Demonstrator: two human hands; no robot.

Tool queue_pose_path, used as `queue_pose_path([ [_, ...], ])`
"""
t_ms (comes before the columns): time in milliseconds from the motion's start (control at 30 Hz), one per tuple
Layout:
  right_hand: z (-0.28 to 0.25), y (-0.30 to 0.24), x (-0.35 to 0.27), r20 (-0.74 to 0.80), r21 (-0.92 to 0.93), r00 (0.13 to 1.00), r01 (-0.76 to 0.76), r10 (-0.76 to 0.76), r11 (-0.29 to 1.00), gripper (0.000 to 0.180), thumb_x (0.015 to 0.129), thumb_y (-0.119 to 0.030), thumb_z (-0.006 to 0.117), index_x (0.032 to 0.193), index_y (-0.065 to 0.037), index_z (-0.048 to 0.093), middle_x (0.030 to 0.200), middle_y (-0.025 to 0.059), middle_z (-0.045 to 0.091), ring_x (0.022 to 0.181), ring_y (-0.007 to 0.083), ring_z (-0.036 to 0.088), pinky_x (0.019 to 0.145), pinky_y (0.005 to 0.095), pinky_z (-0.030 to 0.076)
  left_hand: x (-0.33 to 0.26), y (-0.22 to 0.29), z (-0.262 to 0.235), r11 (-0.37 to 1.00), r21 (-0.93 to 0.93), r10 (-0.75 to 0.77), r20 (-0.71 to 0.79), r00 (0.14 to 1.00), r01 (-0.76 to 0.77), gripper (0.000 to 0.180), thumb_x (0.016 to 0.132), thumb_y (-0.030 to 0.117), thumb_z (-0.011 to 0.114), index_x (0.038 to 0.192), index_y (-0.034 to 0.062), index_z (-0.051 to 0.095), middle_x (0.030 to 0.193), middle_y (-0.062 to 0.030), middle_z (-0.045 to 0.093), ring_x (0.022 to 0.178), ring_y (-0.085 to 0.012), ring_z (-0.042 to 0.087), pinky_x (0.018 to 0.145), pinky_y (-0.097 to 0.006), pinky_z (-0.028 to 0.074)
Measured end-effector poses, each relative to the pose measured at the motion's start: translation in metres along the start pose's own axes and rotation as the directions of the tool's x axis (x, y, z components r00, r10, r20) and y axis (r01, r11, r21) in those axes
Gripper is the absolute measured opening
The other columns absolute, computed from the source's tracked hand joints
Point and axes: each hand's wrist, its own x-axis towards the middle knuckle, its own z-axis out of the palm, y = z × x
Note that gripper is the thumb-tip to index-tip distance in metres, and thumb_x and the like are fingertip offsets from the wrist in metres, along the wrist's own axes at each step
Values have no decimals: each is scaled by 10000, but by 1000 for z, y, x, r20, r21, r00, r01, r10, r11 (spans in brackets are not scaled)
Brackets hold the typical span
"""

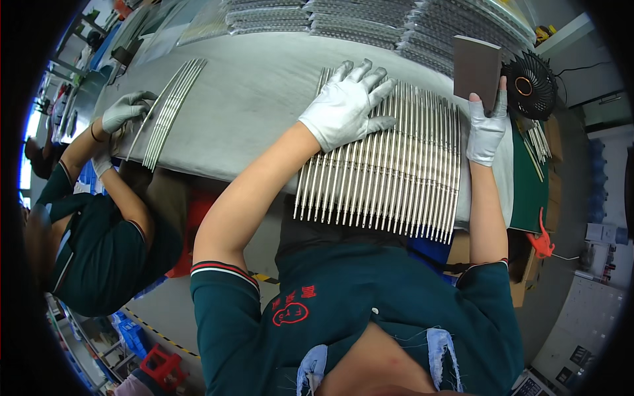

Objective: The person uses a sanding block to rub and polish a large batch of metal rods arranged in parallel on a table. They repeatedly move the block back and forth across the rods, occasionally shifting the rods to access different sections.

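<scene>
Pale grey cloth-like covering spreads over a long worktable (251, 99), with stacked clear-wrapped packs of grey metal pieces (356, 26) along its far side and a round black fan (531, 86) at the far right. On the left, a co-worker in a dark green shirt (99, 254) has a gloved hand (125, 111) beside a small bundle of slender silvery rods (173, 112).

Directly before the person lies a broad row of shiny, slim metal rods (376, 178), side by side, their near ends reaching the near edge of the table. The person's pale-gloved left hand (350, 105) is spread wide, palm down over the far left part of this row. The right hand (487, 132), with bare tips on thumb and forefinger, grips a flat rectangular brown block (477, 72) by its near end, beyond the row's far right corner and apart from the rods.

As a judgement, laying out the row looks largely done; its near ends form a slanting line, so some evening-up may be left. Whether the block has touched any rods cannot be told.
</scene>
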Motion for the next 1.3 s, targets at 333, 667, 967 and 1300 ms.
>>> queue_pose_path([
  [333, 4, -3, -2, 4, 76, 1000, 22, -22, 997, 760, 893, -103, 739, 1541, -146, 343, 1438, 89, 514, 1267, 178, 525, 1071, 313, 418, -29, -43, -35, 979, 198, -69, 79, 994, 52, 731, 922, 502, 584, 1463, 40, 418, 1468, -197, 464, 1400, -399, 376, 1183, -516, 241],
  [667, 5, -6, -3, 2, 103, 1000, -5, 5, 995, 739, 891, -129, 748, 1522, -93, 364, 1405, 97, 548, 1239, 159, 542, 1053, 301, 428, 50, 45, 16, 977, -75, 201, 4, 980, -200, 694, 960, 533, 506, 1421, 16, 460, 1428, -204, 497, 1383, -389, 401, 1159, -544, 278],
  [967, -2, -6, 1, -26, 55, 1000, -1, 3, 999, 760, 899, -127, 740, 1542, -154, 337, 1417, 83, 527, 1235, 169, 542, 1060, 315, 436, 21, 6, 6, 995, 17, 94, 93, 991, -96, 716, 944, 552, 515, 1473, 80, 414, 1476, -210, 446, 1423, -412, 334, 1190, -552, 196],
  [1300, 3, -6, -2, 6, 112, 1000, 14, -15, 994, 753, 895, -101, 737, 1537, -138, 345, 1400, 81, 541, 1226, 170, 549, 1057, 314, 440, 17, 2, 0, 993, 63, 95, 72, 993, -99, 725, 933, 555, 531, 1460, 68, 428, 1463, -212, 462, 1410, -411, 356, 1181, -554, 215],
])
